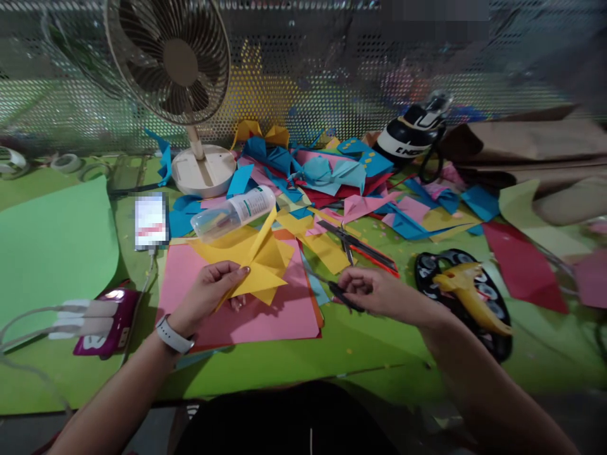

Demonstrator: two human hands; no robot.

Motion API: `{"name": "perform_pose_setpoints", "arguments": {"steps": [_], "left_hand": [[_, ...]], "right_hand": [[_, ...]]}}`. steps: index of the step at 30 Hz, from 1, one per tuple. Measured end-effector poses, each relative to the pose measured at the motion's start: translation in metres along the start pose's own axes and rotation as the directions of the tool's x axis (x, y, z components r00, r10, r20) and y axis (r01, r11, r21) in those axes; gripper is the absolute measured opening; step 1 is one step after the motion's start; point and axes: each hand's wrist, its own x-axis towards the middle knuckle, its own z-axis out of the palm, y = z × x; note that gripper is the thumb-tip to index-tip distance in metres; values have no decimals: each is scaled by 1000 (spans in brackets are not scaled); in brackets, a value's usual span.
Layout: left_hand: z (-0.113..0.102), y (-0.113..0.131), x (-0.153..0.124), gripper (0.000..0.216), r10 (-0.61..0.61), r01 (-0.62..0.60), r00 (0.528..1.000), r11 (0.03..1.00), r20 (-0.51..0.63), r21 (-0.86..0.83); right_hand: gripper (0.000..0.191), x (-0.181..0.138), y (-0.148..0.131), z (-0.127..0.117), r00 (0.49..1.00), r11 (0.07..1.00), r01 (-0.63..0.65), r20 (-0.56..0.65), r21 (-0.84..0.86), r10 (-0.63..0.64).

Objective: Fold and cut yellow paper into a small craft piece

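My left hand (215,287) pinches a folded yellow paper piece (265,265) with several pointed flaps, thumb on top and fingertips showing beneath. The piece is held over a stack of pink paper sheets (270,322). To its right, my right hand (367,291) is closed round black-handled scissors (344,297). Their thin blades point left toward the yellow paper, apart from it as far as I can see. Just beyond the right hand lies an orange and black utility knife (374,253), with another thin metal tool under it.
Paper scraps (332,170) pile up at the back, beside a clear bottle (237,212) and a fan (203,170). A phone (150,221), purple power strip (107,322) and green sheet (57,246) lie left. A yellow glue gun (474,297) rests on a black tray (497,341) at right.
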Motion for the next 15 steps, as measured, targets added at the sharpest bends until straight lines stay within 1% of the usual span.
{"name": "perform_pose_setpoints", "arguments": {"steps": [2,3,5,6,7,9,10,11,12,13,14,15], "left_hand": [[-3,5,0,30,-13,13,1000,1000,3,27],[-5,6,0,31,-21,20,1000,998,9,67],[-10,7,2,32,-41,36,999,984,28,173],[-12,7,3,34,-55,45,998,973,37,225],[-14,7,4,35,-71,57,997,962,42,269],[-17,7,6,36,-97,78,994,942,43,326],[-19,8,7,36,-107,85,993,934,45,346],[-20,9,7,36,-113,88,992,929,50,360],[-21,11,8,36,-118,87,991,926,61,368],[-22,13,8,37,-123,86,989,923,78,375],[-23,14,8,37,-129,84,987,921,96,381],[-24,15,8,38,-134,80,984,919,114,386]], "right_hand": [[30,-3,3,-7,981,981,-38,-194,-190,0],[27,-4,4,-9,956,949,-73,-293,-307,-22],[22,-7,7,-12,895,840,-173,-438,-514,-83],[21,-9,9,-14,875,784,-221,-473,-580,-103],[21,-10,11,-16,870,740,-251,-481,-624,-110],[23,-13,15,-22,893,692,-257,-440,-674,-97],[24,-14,15,-24,907,683,-236,-408,-692,-101],[25,-14,14,-26,913,677,-202,-386,-708,-132],[25,-14,11,-25,904,671,-155,-378,-725,-200],[25,-11,5,-23,876,657,-88,-373,-749,-307],[25,-7,-1,-18,825,625,-5,-356,-781,-438],[25,-2,-9,-10,749,567,89,-320,-819,-580]]}}
